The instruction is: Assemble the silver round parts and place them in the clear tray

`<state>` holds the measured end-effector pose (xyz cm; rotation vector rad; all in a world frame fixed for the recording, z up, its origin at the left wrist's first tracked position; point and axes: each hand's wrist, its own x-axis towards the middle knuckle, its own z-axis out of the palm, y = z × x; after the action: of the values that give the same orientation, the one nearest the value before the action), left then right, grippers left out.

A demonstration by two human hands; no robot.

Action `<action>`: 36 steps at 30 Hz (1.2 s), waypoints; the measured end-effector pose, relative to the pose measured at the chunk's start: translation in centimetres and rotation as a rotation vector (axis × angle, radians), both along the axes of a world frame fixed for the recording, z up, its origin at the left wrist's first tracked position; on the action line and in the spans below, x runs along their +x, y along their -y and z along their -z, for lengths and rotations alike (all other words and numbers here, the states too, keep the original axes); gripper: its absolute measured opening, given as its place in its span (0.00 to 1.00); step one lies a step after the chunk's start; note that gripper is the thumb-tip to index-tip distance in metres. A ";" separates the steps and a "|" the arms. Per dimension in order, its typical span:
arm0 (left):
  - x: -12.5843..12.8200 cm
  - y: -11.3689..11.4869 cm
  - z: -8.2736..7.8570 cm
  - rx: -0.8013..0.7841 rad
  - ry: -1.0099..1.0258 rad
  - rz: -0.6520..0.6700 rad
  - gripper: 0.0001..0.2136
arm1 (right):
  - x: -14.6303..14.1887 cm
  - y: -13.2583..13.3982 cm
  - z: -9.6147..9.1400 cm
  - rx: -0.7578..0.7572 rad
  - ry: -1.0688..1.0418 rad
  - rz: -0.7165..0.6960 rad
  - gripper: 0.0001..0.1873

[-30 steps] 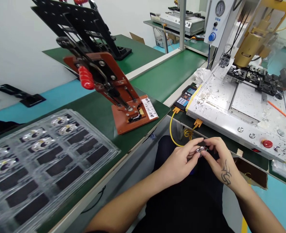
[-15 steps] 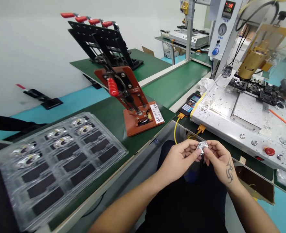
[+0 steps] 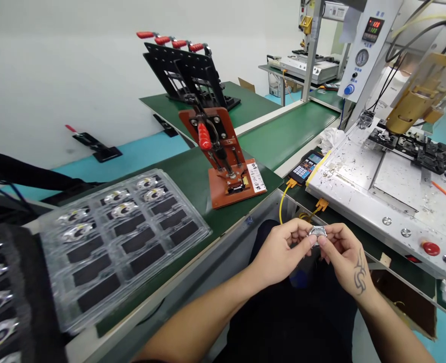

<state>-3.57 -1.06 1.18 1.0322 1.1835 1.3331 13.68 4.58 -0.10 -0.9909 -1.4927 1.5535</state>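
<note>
Between the fingertips of both hands is a small shiny silver part (image 3: pixel 317 231) with a rounded outline, held above the lap. My left hand (image 3: pixel 281 252) pinches its left side, thumb in front and fingers curled behind. On the right side, the thumb and fingers of my right hand (image 3: pixel 341 254) close on the same part. The thumbs cover its lower edge, and its far side is hidden. To the left, a clear plastic tray (image 3: pixel 187 210) holds several shiny oval parts (image 3: pixel 124 209) in its upper pockets; its other pockets show dark bottoms.
A brown clamp fixture (image 3: pixel 223 194) with a red handle stands on the green bench (image 3: pixel 192 166). At right is a white machine (image 3: pixel 359 196) with a gold cylinder (image 3: pixel 406 108) and red button (image 3: pixel 431 248). A black foam holder (image 3: pixel 22 272) with silver parts is at lower left.
The view has swung left, so the bench things sit further right and the foam holder has come into view. The silver part has tilted in my fingers; both hands keep their grip.
</note>
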 end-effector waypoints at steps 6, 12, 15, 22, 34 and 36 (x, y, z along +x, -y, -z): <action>-0.2 0.3 -0.4 0.001 0.005 -0.002 0.13 | -0.3 0.2 0.0 0.049 -0.003 -0.001 0.16; -0.3 -0.1 0.0 -0.002 -0.002 0.000 0.12 | 0.7 -1.3 -0.3 0.362 0.121 -0.177 0.23; -0.4 0.0 0.3 0.032 -0.114 -0.039 0.09 | 1.2 -2.6 -0.8 0.758 0.278 -0.315 0.26; -6.5 0.5 -6.3 0.381 -0.685 -0.230 0.09 | -0.5 -4.7 -2.6 1.171 0.315 -0.323 0.29; -18.2 -5.5 -12.7 0.912 -1.221 -0.371 0.27 | -5.4 -7.2 -4.6 1.039 0.165 -0.258 0.20; -18.9 -6.6 -15.0 0.875 -1.001 -0.520 0.23 | -7.3 -8.0 -4.5 1.024 0.145 -0.271 0.18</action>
<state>-22.52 5.50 16.22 2.3133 1.6901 1.8781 6.38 12.59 4.36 -0.2957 -2.2178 0.6581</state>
